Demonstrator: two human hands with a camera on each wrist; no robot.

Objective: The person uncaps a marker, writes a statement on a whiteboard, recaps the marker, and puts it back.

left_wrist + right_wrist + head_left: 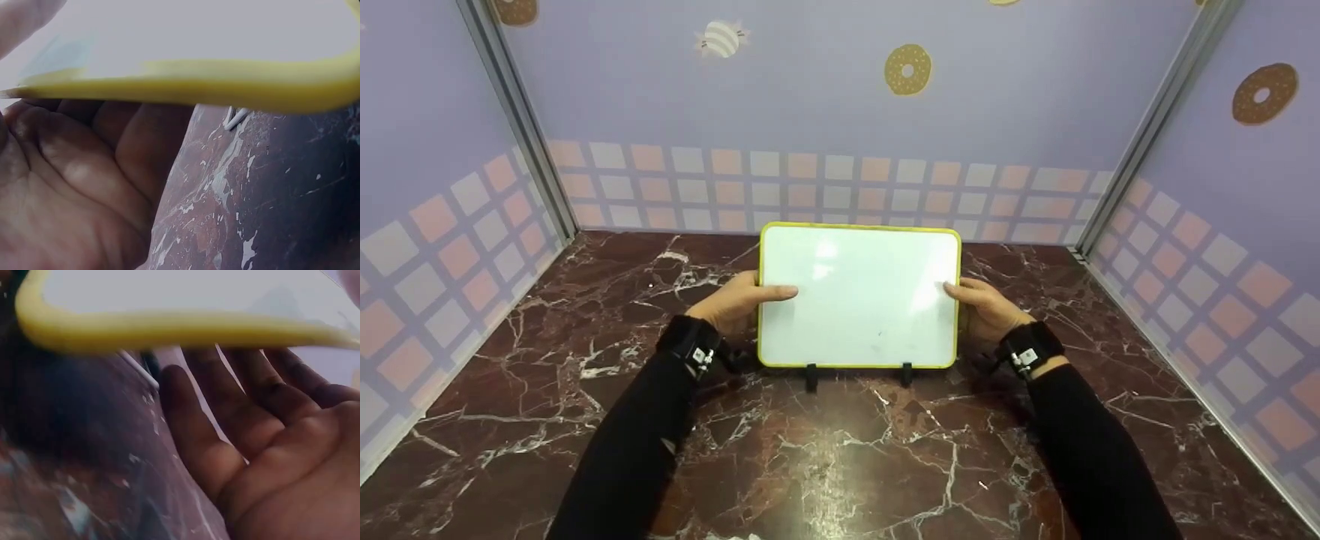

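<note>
A small whiteboard (859,300) with a yellow frame stands upright, its white face toward me, in the middle of the head view. My left hand (733,301) grips its left side, thumb over the front and fingers behind. On the right side my right hand (988,306) holds it likewise, thumb on the face. Two black feet (811,377) jut forward under the lower edge. Both wrist views show the yellow rim (225,84) close up, fingers (208,391) reaching behind it. A thin pale rod (138,368) shows behind the board in the right wrist view.
The dark red marbled tabletop (840,457) lies under the board. Behind stands a lilac wall (810,112) with pink and white squares, and side walls (1245,187) close in left and right. Grey metal posts (521,112) mark the back corners.
</note>
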